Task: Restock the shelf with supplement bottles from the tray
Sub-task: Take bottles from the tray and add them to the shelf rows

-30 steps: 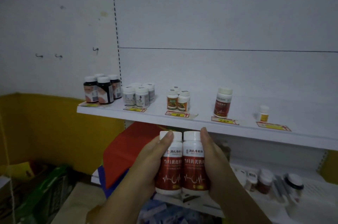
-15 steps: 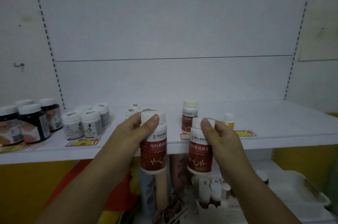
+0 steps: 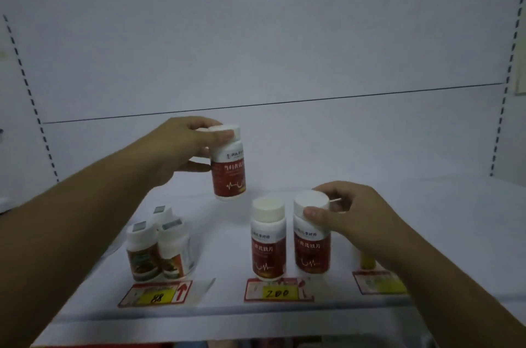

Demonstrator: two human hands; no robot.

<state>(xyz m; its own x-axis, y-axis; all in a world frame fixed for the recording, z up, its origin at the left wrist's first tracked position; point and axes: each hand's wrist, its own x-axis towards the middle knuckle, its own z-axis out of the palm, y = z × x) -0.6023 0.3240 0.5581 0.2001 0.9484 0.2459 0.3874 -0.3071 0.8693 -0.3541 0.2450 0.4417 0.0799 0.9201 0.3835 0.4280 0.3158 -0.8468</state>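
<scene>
Now your left hand [image 3: 187, 148] grips a red-labelled bottle [image 3: 228, 165] by its white cap, lifted over the shelf [image 3: 370, 308]. Your right hand [image 3: 350, 219] pinches the cap of a second bottle [image 3: 312, 236], which looks set down beside a standing third bottle [image 3: 267, 239]. These smooth, rigid plastic cylinders likely weigh little and slip easily; grasp around the ridged cap or shoulder.

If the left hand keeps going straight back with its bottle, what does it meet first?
Probably nothing before the back panel: the left hand and its bottle are beyond the standing bottles. Depth is uncertain.
</scene>
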